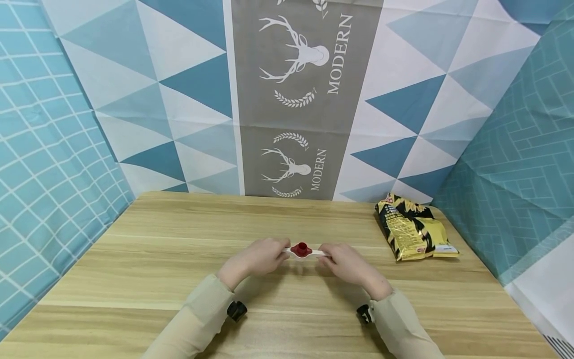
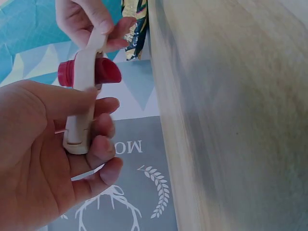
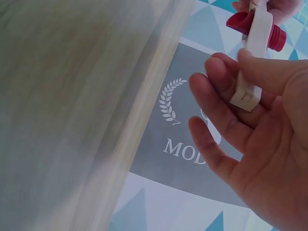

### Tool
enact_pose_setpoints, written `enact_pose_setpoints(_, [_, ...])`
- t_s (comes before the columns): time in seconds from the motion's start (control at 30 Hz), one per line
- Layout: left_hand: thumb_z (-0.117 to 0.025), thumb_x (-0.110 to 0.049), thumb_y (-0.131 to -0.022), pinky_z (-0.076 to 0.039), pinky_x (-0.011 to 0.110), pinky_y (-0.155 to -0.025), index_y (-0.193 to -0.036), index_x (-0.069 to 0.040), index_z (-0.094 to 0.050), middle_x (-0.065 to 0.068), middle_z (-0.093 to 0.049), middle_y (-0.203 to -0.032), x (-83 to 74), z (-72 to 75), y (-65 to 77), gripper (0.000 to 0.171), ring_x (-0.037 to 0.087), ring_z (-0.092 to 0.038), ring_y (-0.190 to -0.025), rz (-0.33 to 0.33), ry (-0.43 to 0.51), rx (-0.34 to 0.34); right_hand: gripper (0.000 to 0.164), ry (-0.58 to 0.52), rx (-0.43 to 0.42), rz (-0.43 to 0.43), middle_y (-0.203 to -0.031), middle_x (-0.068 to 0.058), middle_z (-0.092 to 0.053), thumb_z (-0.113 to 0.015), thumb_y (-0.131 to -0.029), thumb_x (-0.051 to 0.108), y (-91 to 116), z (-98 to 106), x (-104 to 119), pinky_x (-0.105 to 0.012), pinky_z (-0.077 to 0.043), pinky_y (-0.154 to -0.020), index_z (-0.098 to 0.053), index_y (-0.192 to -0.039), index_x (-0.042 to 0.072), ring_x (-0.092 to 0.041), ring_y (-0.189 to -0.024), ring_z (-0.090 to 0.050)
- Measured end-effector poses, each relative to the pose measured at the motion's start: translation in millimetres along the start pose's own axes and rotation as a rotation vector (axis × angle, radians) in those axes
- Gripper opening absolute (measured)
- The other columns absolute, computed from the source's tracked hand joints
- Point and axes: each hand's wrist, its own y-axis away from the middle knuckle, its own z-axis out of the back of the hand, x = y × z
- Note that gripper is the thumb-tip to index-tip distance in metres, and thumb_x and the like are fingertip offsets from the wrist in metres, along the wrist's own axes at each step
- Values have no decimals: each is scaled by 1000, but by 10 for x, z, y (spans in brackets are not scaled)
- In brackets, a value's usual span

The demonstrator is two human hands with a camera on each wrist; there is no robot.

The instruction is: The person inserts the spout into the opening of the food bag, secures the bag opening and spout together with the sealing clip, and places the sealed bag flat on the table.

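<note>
A white bag clip (image 1: pixel 301 251) with a red spout (image 2: pixel 108 71) in its middle is held just above the table between both hands. My left hand (image 1: pixel 262 255) pinches its left end between thumb and fingers. At the opposite end, my right hand (image 1: pixel 347 262) pinches the white bar. In the right wrist view, the thumb lies over the clip (image 3: pixel 262 36) and the other fingers are bent loosely under and beside it. The spout's angled mouth faces the table side, and a ridged red collar sticks out the other side of the bar.
On the wooden table (image 1: pixel 134 279), a yellow and black snack bag (image 1: pixel 410 232) lies at the back right. A patterned cloth wall (image 1: pixel 193 99) rises behind the table, with blue sheets at both sides. Dark wrist devices (image 1: pixel 236 310) hang at the sleeve cuffs.
</note>
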Motion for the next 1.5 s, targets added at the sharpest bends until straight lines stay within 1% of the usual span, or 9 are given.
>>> enact_pose_setpoints(0.13, [-48, -27, -94, -38, 24, -55, -79, -14, -49, -6, -42, -64, -12, -8, -7, 20, 8, -42, -57, -2, -22, -28, 11, 33, -28, 7, -63, 12, -44, -55, -91, 23, 5, 0, 2, -21, -37, -54, -59, -84, 15, -3, -55, -40])
enact_pose_setpoints(0.33, [-47, -27, -95, -40, 26, -57, -84, -12, -51, -6, -45, -67, -46, -4, -10, 19, 10, -45, -60, -9, -42, -52, 13, 108, -84, 36, -64, 14, -42, -52, -92, 28, -1, -4, 4, -21, -35, -57, -59, -86, 19, -3, -56, -39])
enact_pose_setpoints(0.47, [-48, -29, -94, -40, 25, -56, -84, -12, -52, -6, -46, -66, -55, -16, -14, 20, 10, -45, -58, -4, -28, -64, 14, 152, -120, 18, -62, 15, -40, -52, -92, 31, -2, -2, 14, -22, -33, -55, -58, -83, 22, -3, -54, -38])
enact_pose_setpoints(0.63, [-49, -29, -94, -39, 24, -55, -83, -12, -53, -7, -46, -65, -57, -31, -28, 20, 9, -44, -57, 6, -21, -103, 16, 173, -165, 1, -61, 15, -41, -52, -92, 32, -9, -10, 27, -28, -38, -61, -58, -83, 21, -4, -57, -41])
enact_pose_setpoints(0.9, [-50, -29, -93, -38, 22, -52, -79, -11, -52, -5, -44, -64, -90, -31, -57, 22, 9, -41, -55, 21, -58, -192, 15, 185, -239, -25, -59, 14, -43, -56, -90, 30, -30, -25, 50, -34, -44, -69, -59, -80, 19, -5, -57, -43])
enact_pose_setpoints(1.03, [-51, -28, -92, -39, 24, -53, -76, -12, -51, -4, -44, -64, -113, -44, -66, 22, 10, -42, -56, 26, -84, -240, 16, 180, -245, -34, -59, 12, -44, -56, -90, 29, -33, -25, 73, -32, -43, -65, -58, -80, 17, -6, -56, -43])
enact_pose_setpoints(1.3, [-53, -28, -90, -41, 24, -53, -77, -11, -52, -4, -48, -65, -130, -83, -77, 21, 9, -44, -56, 25, -109, -305, 19, 143, -239, -64, -56, 10, -40, -57, -90, 26, -39, -28, 93, -24, -34, -52, -53, -74, 16, -7, -53, -39])
enact_pose_setpoints(1.4, [-54, -27, -90, -43, 24, -54, -78, -10, -54, -3, -51, -66, -141, -78, -69, 20, 10, -47, -57, 28, -100, -318, 19, 129, -242, -57, -56, 10, -39, -56, -90, 26, -44, -35, 84, -23, -34, -52, -52, -74, 16, -7, -53, -38])
enact_pose_setpoints(1.5, [-52, -26, -91, -44, 24, -55, -80, -10, -55, -3, -52, -67, -154, -70, -69, 20, 10, -49, -58, 37, -90, -320, 19, 93, -234, -85, -57, 9, -38, -54, -91, 28, -50, -34, 70, -22, -34, -51, -52, -76, 17, -7, -52, -38])
